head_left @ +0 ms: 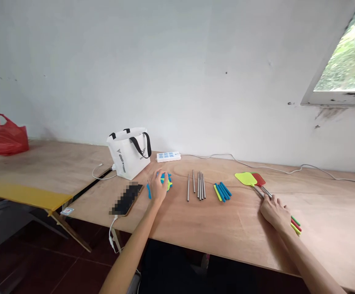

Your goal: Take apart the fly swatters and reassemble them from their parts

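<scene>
Table w/ loose parts & two bare hands; all places rel. to the metal tubes (200, 187), which lie approx. parallel on the wood table (192, 222), several bunched tight, two set slightly apart on the L side. Immed. R of the tubes: a small group of handles (222, 192), one yellow-green, the rest blue, lying side by side.

L hand (158, 185), L of the tubes, palm down w/ fingers over flat blue & yellow-green pcs (169, 179); hand partly hides them, so can't tell if it grips any. One more blue pc (149, 191) shows at the hand's outer edge, farther from the tubes.

R hand (275, 212), well R of the tubes, lies across metal shafts (258, 192); finger closure is hidden, so can't tell if they're grasped. Beyond its fingertips, on the side twd the tubes: yellow-green swatter head (245, 178), partly overlapping red swatter head (259, 179). On the hand's other side, farther from the tubes: green, red & yellow-green handle ends (296, 225).

Surroundings: power strip (168, 157) behind & L of the tubes, nr the wall; phone (129, 199) w/ white cable, L of the tubes past the L hand; white tote bag (131, 159), black straps, behind the phone; red bag (7, 136), far L of the tubes, on a 2nd table (52, 163).
</scene>
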{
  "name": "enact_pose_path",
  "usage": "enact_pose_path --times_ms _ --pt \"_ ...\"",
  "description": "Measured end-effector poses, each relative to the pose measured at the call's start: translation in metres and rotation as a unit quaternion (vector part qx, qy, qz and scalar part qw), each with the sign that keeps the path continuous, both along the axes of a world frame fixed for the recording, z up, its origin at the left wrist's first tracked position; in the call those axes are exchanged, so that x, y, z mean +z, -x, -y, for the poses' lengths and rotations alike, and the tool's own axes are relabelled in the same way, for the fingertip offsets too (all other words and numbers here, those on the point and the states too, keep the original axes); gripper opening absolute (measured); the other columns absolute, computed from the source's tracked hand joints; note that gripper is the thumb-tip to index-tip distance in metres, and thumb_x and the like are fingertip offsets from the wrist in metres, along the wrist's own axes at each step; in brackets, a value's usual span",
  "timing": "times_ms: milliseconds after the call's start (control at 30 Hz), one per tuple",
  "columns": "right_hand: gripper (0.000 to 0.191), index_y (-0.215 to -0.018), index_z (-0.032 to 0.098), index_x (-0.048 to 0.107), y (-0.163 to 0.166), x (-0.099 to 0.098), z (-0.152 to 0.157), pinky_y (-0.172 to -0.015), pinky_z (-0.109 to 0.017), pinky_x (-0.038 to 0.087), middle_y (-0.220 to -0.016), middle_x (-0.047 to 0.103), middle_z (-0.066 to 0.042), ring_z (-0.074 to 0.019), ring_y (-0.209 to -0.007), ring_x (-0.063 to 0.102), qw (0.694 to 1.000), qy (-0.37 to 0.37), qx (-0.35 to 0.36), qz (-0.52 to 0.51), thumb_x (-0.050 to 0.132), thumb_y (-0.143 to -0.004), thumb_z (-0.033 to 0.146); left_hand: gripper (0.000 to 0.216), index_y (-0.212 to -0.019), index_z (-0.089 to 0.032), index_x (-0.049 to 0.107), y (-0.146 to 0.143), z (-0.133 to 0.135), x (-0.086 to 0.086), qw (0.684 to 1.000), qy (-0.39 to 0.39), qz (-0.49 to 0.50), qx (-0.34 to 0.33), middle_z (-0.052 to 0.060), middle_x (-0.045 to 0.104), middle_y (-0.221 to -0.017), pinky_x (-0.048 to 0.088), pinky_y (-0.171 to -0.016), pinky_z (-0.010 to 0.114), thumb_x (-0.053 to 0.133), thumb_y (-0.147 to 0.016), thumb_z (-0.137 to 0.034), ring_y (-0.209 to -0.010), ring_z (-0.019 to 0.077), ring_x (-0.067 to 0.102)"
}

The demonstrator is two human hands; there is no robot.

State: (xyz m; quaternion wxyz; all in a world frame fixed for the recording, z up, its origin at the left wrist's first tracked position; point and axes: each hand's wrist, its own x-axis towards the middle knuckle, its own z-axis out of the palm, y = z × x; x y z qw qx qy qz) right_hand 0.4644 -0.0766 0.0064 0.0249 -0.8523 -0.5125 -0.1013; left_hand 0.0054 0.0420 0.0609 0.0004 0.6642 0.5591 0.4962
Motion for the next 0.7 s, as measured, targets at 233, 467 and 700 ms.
enact_pose_path --times_ms 233,467,700 --pt "0.041 -0.121 0.013 0.063 0.008 0.002 -0.003 -0.085 -0.043 0.046 -0.112 0.063 -0.020 -0.0325 -0.105 0.064 0.999 -0.010 -0.035 -0.011 0.029 -0.102 0.025 0.025 -0.098 -0.024 0.068 -0.019 0.054 -0.023 0.983 0.018 0.001 -0.184 0.008 0.064 -0.126 0.045 -0.107 0.041 0.044 -0.103 -0.032 -0.127 0.0248 0.057" --pt "0.045 -0.121 0.012 0.064 0.013 0.008 0.007 -0.071 -0.040 0.050 -0.111 0.062 -0.023 -0.0323 -0.092 0.070 0.999 -0.020 -0.048 -0.010 0.027 -0.098 0.020 0.025 -0.096 -0.023 0.067 -0.010 0.054 -0.027 0.973 0.058 0.079 -0.207 0.008 0.068 -0.114 0.050 -0.100 0.037 0.045 -0.102 -0.034 -0.110 0.0229 0.065" --pt "0.054 -0.137 0.022 0.062 0.012 0.013 0.015 -0.070 -0.042 0.054 -0.111 0.066 -0.019 -0.0318 -0.085 0.071 0.989 -0.074 -0.039 -0.121 0.030 -0.097 0.041 0.024 -0.098 -0.027 0.071 -0.005 0.073 0.003 0.958 0.106 0.022 -0.266 0.005 0.071 -0.111 0.052 -0.096 0.037 0.049 -0.100 -0.036 -0.107 0.0246 0.067"
